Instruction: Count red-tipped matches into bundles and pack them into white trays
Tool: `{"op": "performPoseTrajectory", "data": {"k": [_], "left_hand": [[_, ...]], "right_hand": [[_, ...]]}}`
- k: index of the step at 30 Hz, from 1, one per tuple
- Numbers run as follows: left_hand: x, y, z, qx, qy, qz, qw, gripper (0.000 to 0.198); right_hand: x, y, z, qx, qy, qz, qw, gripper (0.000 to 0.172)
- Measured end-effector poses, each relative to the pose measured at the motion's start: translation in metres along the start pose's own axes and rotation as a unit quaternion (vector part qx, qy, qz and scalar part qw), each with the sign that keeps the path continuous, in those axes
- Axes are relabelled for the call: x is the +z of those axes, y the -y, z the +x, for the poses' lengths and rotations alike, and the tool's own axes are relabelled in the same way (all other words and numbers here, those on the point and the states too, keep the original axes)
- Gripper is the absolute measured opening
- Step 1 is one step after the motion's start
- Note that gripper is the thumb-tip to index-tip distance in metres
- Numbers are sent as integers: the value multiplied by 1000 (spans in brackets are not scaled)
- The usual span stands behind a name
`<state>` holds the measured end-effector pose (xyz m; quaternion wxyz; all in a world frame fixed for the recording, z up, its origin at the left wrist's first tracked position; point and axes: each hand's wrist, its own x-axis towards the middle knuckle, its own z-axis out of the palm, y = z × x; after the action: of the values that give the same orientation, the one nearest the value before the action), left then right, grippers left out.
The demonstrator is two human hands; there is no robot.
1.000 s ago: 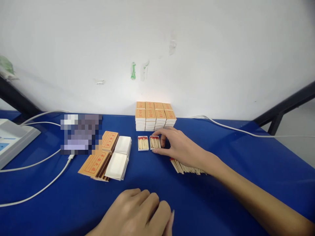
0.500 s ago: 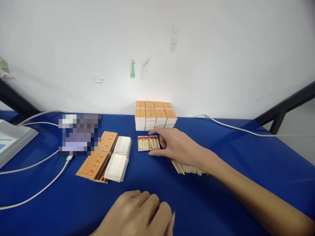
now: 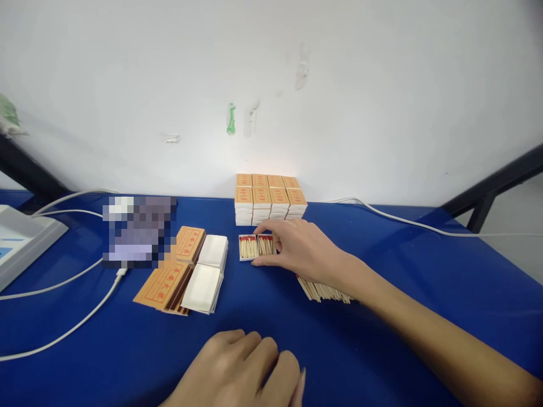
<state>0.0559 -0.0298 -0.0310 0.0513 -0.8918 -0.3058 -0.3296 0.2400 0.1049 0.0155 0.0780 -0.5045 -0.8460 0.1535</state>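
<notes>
Two small white matchbox trays stand side by side, the left tray (image 3: 248, 247) and the right tray (image 3: 266, 246), both filled with red-tipped matches. My right hand (image 3: 297, 246) closes round the right tray, its fingertips at the far edge and the thumb at the near edge. Under my right wrist lies a pile of loose matches (image 3: 324, 289), partly hidden by the arm. My left hand (image 3: 241, 370) rests curled at the bottom of the view, knuckles up; nothing shows in it, though its palm is hidden.
Stacked orange-topped matchboxes (image 3: 271, 198) stand against the wall. To the left lie flat orange matchbox sleeves (image 3: 165, 285) and a pile of white trays (image 3: 201, 288). Beyond are a blurred-out phone (image 3: 139, 232), a white charging cable (image 3: 106, 299) and a white device (image 3: 29, 240).
My right hand has shifted slightly left along the trays, its thumb and fingertips now near the seam between them. My left hand stays curled in about the same place.
</notes>
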Motion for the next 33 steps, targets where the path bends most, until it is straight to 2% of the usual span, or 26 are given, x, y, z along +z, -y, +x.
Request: {"op": "performPoseTrajectory", "data": {"k": [13, 24, 33], "left_hand": [[2, 0, -4, 10, 10, 4, 1000, 33], [-1, -1, -4, 9, 19, 6, 1000, 32], [1, -1, -3, 9, 27, -3, 1000, 28]], "right_hand": [[1, 3, 2, 7, -5, 1, 1000, 52], [-2, 8, -2, 24, -5, 5, 1000, 45], [1, 7, -2, 33, -9, 6, 999, 48]]}}
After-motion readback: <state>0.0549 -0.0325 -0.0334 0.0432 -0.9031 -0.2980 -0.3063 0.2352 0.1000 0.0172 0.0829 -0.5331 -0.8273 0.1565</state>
